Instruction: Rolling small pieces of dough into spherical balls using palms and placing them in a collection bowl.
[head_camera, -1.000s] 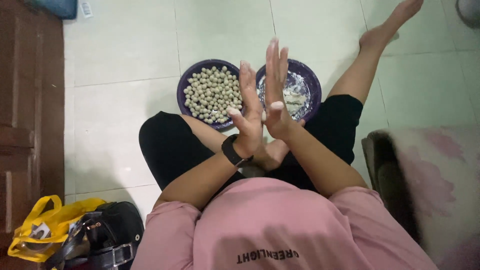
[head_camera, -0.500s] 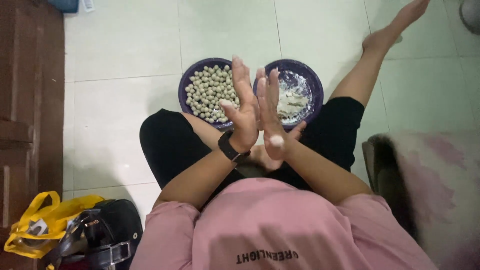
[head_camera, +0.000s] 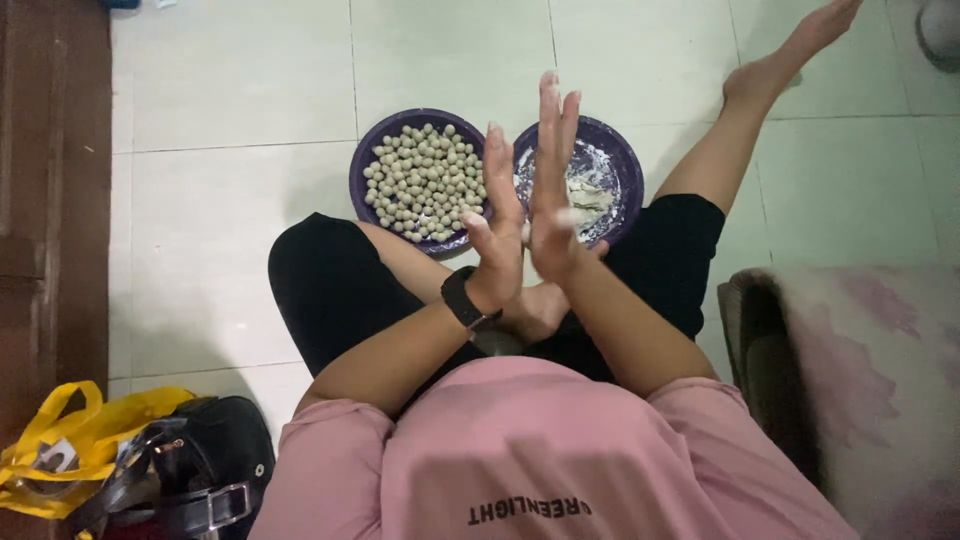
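I sit on a tiled floor with my palms pressed flat together above my lap. My left hand (head_camera: 497, 235), with a black watch (head_camera: 463, 300) on its wrist, leans against my right hand (head_camera: 552, 190), whose fingers reach further forward. White flour dusts both thumbs. Anything between the palms is hidden. Just beyond my hands stand two purple bowls side by side. The left bowl (head_camera: 358, 165) holds several small pale dough balls (head_camera: 420, 180). The right bowl (head_camera: 628, 160) holds flour and a lump of dough (head_camera: 592, 190).
My right leg (head_camera: 740, 110) stretches out toward the far right. A pink flowered cushion (head_camera: 860, 380) lies at the right. A black bag (head_camera: 190, 470) and a yellow bag (head_camera: 60, 440) sit at the near left beside dark wooden furniture (head_camera: 50, 200).
My right hand has slid forward along my left palm, after having drawn back half a second ago. The palms stay pressed together, and the view has shifted slightly.
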